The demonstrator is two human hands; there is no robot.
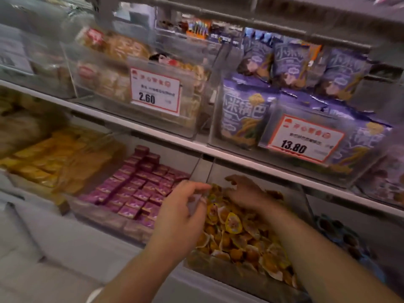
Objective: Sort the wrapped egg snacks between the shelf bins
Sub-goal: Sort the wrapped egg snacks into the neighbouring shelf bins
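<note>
A clear bin (220,271) on the lower shelf holds a heap of wrapped egg snacks (238,235), orange-yellow eggs in clear and yellow wrappers. My left hand (181,215) hovers over the bin's left wall, fingers bent forward, and what it holds cannot be made out through the blur. My right hand (244,191) lies palm down on the back of the heap with fingers spread. Both forearms reach in from the bottom of the view.
Left of the egg bin sits a bin of purple wrapped blocks (135,189), then yellow packets (46,158). A bin of dark snacks (341,235) stands at the right. The upper shelf (153,130) carries bins of purple bags (247,114) and crackers (109,79) with price tags.
</note>
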